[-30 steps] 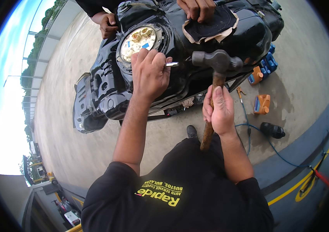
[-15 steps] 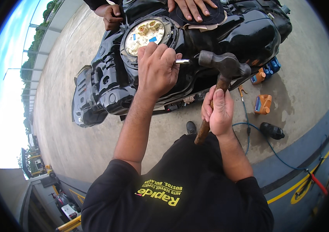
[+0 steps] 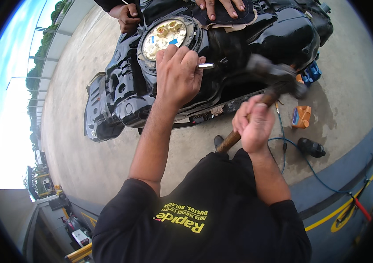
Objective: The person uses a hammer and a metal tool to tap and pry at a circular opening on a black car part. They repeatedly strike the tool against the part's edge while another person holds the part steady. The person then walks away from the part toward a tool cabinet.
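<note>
Ideally, I'd steady the metal rod (image 3: pixel 206 66) my left hand (image 3: pixel 178 76) clenches, squaring the ball-peen hammer (image 3: pixel 278 79) my right hand (image 3: pixel 255 126) grips.

Bright daylight floods the scene, strongest at left, where the sky (image 3: pixel 4 118) burns out to white; glossy highlights streak the black tank (image 3: pixel 226 50); motion smears the hammer head (image 3: pixel 278 75) (the handle's lower end reads crisper); the wall (image 3: pixel 49 63) bows along the fisheye rim; the corners fall to black.
</note>
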A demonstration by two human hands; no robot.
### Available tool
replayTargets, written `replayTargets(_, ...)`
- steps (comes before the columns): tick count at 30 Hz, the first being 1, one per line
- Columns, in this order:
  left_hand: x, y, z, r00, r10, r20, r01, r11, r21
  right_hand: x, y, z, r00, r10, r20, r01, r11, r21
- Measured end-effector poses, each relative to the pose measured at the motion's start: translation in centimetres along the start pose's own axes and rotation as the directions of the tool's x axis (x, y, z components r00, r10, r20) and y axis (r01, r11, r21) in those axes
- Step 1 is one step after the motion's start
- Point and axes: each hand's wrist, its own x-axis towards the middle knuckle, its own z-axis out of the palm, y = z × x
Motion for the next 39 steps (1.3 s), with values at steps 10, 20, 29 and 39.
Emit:
replayTargets(10,0.0,0.1,-0.3,1.0,0.003,0.023,-0.003,1.0,-0.004,0.4,0.0,-0.9,0.934,0.329,0.142,-0.327,0.944,-0.035)
replayTargets(20,-0.2,0.1,-0.3,1.0,0.008,0.008,-0.007,1.0,-0.013,0.5,-0.7,-1.0,0.974,0.189,0.123,-0.193,0.981,0.02)
replayTargets(29,-0.1,-0.2,-0.2,1.0,0.024,0.007,-0.024,1.0,-0.008,0.4,-0.1,-0.4,0.934,0.304,0.187,-0.301,0.953,-0.044)
replayTargets(39,-0.3,-0.5,-0.1,1.0,0.023,0.022,-0.022,0.999,-0.037,-0.7,-0.1,-2.0,0.928,0.355,0.109,-0.347,0.934,-0.086)
